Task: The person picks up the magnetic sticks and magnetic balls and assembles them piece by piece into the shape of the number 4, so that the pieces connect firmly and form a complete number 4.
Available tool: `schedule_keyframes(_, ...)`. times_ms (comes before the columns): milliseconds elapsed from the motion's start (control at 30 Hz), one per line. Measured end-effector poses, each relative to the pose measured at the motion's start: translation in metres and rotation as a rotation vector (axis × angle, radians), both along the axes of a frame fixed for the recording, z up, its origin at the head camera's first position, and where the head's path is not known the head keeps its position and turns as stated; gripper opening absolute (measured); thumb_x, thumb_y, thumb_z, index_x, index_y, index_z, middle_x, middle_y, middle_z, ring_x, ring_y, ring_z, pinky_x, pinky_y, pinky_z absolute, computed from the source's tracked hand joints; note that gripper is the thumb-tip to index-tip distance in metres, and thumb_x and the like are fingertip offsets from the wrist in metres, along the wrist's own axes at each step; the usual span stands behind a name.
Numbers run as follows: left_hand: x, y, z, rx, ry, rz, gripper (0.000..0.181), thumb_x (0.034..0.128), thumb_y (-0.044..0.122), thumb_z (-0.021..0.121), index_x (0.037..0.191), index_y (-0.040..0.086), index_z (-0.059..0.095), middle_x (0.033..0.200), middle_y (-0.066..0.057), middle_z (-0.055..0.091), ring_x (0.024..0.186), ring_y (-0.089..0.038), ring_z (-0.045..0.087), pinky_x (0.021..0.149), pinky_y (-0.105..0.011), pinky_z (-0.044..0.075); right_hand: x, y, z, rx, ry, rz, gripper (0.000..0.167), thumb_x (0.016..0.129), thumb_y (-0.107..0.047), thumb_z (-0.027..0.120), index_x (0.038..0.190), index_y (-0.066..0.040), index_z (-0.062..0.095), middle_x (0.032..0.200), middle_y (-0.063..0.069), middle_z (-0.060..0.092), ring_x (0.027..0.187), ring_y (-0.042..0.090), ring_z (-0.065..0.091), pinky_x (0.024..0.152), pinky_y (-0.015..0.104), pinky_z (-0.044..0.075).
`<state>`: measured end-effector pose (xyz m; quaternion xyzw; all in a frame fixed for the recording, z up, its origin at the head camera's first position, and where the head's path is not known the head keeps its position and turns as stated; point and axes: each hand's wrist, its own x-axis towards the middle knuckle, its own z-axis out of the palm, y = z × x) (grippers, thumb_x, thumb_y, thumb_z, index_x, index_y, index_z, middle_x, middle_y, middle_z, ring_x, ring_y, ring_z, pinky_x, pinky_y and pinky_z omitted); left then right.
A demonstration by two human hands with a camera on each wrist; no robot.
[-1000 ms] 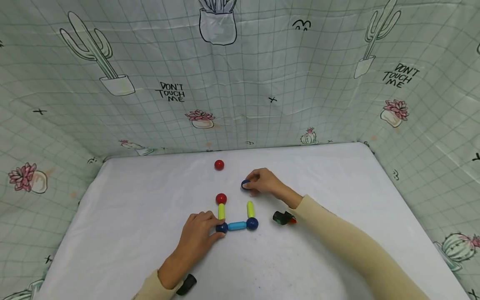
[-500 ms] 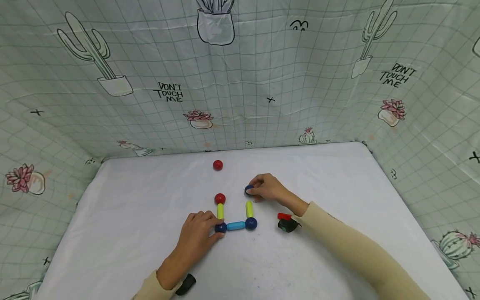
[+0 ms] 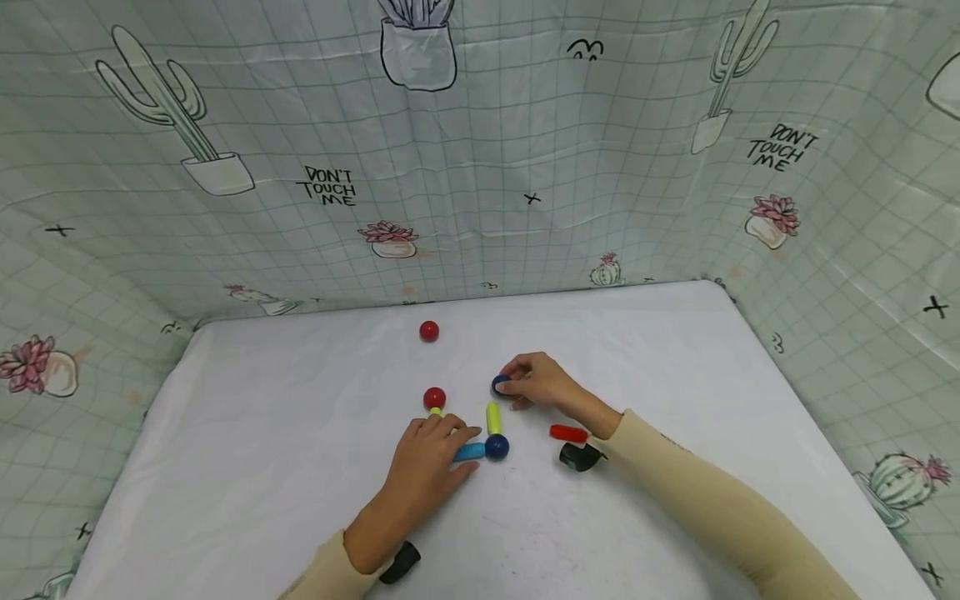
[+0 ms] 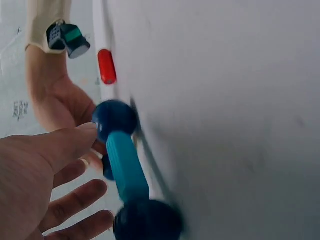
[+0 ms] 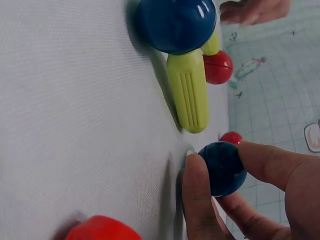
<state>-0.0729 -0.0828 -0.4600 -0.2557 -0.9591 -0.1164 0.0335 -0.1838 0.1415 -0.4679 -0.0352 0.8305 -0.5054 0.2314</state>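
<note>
My right hand pinches a blue ball between thumb and fingers, just beyond the free end of a yellow-green rod. That rod joins another blue ball, linked by a light blue rod to a further blue ball that my left hand hides in the head view. My left hand reaches over the light blue rod with fingers spread, thumb and forefinger apart. Whether its thumb touches the ball cannot be told. A red ball tops the partly hidden left yellow-green rod.
A loose red ball lies farther back on the white table. By the right sleeve lies a red rod. Each wrist bears a dark camera, the right one beside the red rod. A patterned cloth hangs behind.
My left hand has left the left blue ball and shifted right along the light blue rod. My right hand has brought its blue ball slightly nearer the right yellow-green rod's end.
</note>
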Motion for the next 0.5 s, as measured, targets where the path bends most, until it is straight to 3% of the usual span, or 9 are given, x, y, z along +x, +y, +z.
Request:
schedule_keyframes(233, -0.004, 0.021, -0.011, -0.042, 0.042, -0.041, 0.04, 0.0884, 0.04, 0.087, 0.123, 0.022, 0.079, 0.112, 0.003, 0.073, 0.103, -0.017, 0.063, 0.091, -0.037, 0.051, 0.003, -0.001, -0.003, -0.03, 0.015, -0.006, 0.026, 0.099, -0.009, 0.073, 0.121, 0.005, 0.069, 0.103, 0.014, 0.064, 0.07, 0.013, 0.072, 0.069, 0.029, 0.062)
schedule_keyframes(500, -0.004, 0.03, -0.015, -0.068, 0.125, -0.044, 0.032, 0.087, 0.037, 0.088, 0.116, 0.025, 0.083, 0.105, 0.005, 0.072, 0.099, -0.016, 0.064, 0.089, -0.035, 0.051, 0.006, -0.003, -0.001, -0.044, 0.021, 0.006, 0.025, 0.099, -0.007, 0.074, 0.12, 0.006, 0.07, 0.102, 0.014, 0.066, 0.069, 0.014, 0.072, 0.069, 0.029, 0.063)
